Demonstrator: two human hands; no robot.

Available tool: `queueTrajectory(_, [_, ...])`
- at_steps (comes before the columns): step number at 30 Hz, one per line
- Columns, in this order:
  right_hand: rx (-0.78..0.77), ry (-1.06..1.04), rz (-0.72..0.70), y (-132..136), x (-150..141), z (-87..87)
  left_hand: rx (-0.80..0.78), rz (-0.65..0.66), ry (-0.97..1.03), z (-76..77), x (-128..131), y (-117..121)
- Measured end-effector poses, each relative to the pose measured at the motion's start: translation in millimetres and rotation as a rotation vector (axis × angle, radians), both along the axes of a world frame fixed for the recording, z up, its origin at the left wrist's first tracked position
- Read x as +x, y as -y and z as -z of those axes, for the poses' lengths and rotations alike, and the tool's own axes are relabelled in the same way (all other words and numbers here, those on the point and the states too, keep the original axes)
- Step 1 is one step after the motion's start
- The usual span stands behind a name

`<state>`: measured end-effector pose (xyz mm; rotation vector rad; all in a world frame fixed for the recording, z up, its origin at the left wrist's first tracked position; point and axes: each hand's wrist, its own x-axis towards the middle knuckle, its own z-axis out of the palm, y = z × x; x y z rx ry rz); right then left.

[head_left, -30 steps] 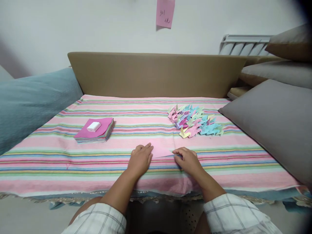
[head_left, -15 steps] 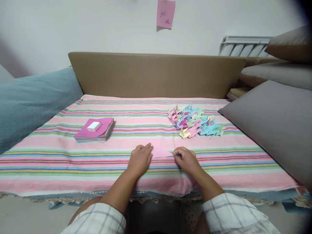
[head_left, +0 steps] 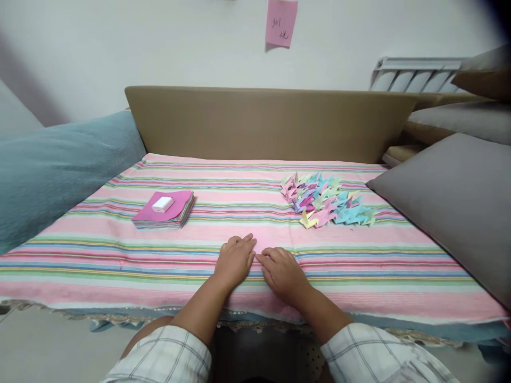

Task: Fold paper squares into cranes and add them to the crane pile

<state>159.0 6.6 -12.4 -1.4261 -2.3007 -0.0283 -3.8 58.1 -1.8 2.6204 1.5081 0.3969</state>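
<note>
A folded piece of pink origami paper [head_left: 262,241] lies on the striped cloth, its lower and side parts covered by my hands. My left hand [head_left: 235,260] rests flat over the paper's left part with its fingers stretched out. From the right, my right hand [head_left: 284,274] has its bent fingers drawn together on the paper's lower edge, close to the left fingertips. Whether a corner is pinched beneath those fingers is hard to see. Beyond, at the right, sits a cluster of folded paper cranes [head_left: 325,202] in pink, blue, yellow, green and purple.
A stack of coloured paper sheets [head_left: 179,207] stands at the left, with a small white block [head_left: 163,204] on top. The striped cloth [head_left: 120,244] spreads up to a brown backrest [head_left: 259,125]. Grey cushions [head_left: 459,197] border the right, a blue-covered armrest [head_left: 72,159] the left.
My right hand has moved left from the paper's right tip to beside my left hand. The pointed right end of the paper no longer shows. The view has shifted slightly left.
</note>
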Motion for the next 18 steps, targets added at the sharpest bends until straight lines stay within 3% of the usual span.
queueTrajectory(5, [-0.015, 0.007, 0.018, 0.1, 0.7, 0.9, -0.021, -0.011, 0.000, -1.4, -0.5, 0.6])
queueTrajectory(11, [0.001, 0.049, 0.031, 0.4, 0.4, 3.4, -0.038, -0.207, -0.031, -6.9, -9.9, 5.3])
queueTrajectory(18, [-0.017, 0.042, 0.024, 0.2, 0.1, 3.6, -0.132, -0.327, -0.010, -15.1, -35.4, 6.4])
